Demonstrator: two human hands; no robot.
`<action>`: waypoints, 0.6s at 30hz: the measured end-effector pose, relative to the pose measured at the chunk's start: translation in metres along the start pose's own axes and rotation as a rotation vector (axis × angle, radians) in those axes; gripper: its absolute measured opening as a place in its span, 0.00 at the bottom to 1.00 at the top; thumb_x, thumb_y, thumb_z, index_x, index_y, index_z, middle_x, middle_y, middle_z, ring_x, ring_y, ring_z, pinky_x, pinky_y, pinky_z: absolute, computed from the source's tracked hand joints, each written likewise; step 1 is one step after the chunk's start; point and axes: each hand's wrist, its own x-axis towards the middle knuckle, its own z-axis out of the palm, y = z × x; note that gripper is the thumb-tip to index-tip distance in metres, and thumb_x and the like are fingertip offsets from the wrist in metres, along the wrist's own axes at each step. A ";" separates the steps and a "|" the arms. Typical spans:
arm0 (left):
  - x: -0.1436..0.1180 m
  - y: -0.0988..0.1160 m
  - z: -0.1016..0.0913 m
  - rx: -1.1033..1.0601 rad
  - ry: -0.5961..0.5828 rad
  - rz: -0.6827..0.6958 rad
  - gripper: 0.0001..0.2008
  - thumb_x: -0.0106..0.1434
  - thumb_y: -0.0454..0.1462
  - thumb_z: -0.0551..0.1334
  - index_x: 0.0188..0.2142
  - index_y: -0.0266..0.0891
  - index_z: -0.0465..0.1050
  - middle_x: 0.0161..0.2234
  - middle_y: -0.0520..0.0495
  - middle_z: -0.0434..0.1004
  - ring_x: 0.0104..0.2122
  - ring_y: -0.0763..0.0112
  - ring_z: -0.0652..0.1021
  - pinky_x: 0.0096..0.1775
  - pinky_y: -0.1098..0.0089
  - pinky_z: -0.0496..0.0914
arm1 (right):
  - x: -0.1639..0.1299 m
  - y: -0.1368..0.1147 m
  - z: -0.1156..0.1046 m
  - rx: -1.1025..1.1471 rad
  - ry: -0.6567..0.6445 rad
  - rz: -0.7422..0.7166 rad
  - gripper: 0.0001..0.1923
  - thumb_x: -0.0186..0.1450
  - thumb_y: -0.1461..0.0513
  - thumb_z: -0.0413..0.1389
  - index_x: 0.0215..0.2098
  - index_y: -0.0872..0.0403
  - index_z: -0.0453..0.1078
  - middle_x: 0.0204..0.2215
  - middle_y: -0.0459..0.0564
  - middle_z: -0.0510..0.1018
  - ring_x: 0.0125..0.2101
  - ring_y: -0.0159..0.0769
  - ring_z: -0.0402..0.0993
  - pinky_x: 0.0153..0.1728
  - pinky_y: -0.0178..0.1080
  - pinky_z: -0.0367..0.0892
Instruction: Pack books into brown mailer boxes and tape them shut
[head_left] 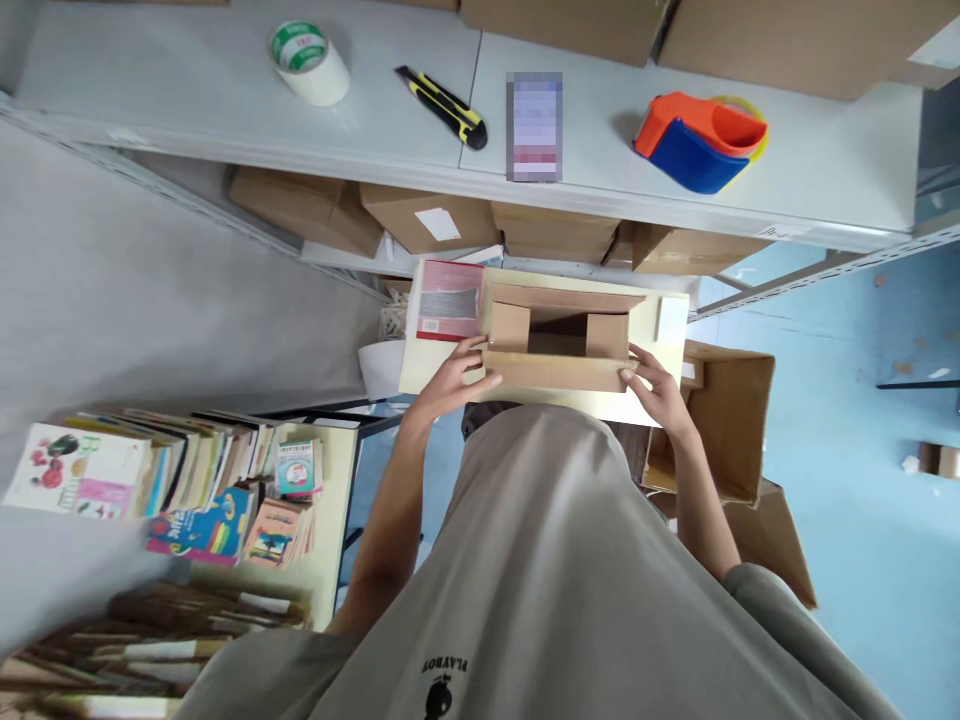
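Note:
A small open cardboard box sits on a pale yellow tabletop right in front of me. My left hand grips the box's near left corner, fingers curled over the front flap. My right hand holds the near right corner of the same flap. A book with a red and grey cover lies just left of the box, touching it. The inside of the box looks dark and its contents cannot be made out.
The grey shelf above carries a tape roll, a yellow-black utility knife, a blurred phone and an orange-blue tape dispenser. Cardboard boxes lie beneath. Books are stacked at left; an open carton stands right.

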 end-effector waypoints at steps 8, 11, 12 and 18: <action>0.040 0.000 0.005 0.291 0.204 0.090 0.51 0.71 0.45 0.81 0.85 0.57 0.59 0.63 0.40 0.82 0.51 0.56 0.87 0.60 0.52 0.84 | 0.039 -0.006 -0.013 -0.167 -0.033 -0.005 0.66 0.65 0.30 0.74 0.90 0.40 0.54 0.69 0.62 0.83 0.46 0.55 0.91 0.49 0.62 0.94; 0.047 0.006 -0.002 0.330 0.175 0.178 0.46 0.70 0.40 0.82 0.81 0.57 0.66 0.69 0.39 0.77 0.57 0.52 0.85 0.64 0.51 0.83 | 0.047 -0.011 -0.021 -0.183 -0.071 -0.029 0.63 0.64 0.31 0.76 0.88 0.38 0.59 0.71 0.61 0.81 0.42 0.52 0.91 0.44 0.60 0.95; 0.048 0.007 -0.004 0.349 0.168 0.186 0.40 0.69 0.38 0.81 0.77 0.55 0.72 0.69 0.40 0.76 0.59 0.52 0.85 0.65 0.52 0.82 | 0.048 -0.012 -0.022 -0.190 -0.062 -0.040 0.58 0.65 0.31 0.75 0.84 0.39 0.65 0.71 0.61 0.81 0.42 0.51 0.91 0.43 0.59 0.95; 0.047 0.002 0.012 0.378 0.180 0.183 0.14 0.77 0.35 0.71 0.60 0.47 0.82 0.62 0.41 0.81 0.64 0.54 0.82 0.69 0.54 0.78 | 0.043 -0.012 -0.009 -0.271 0.002 -0.147 0.33 0.77 0.32 0.63 0.59 0.46 0.85 0.68 0.61 0.83 0.45 0.51 0.92 0.43 0.57 0.94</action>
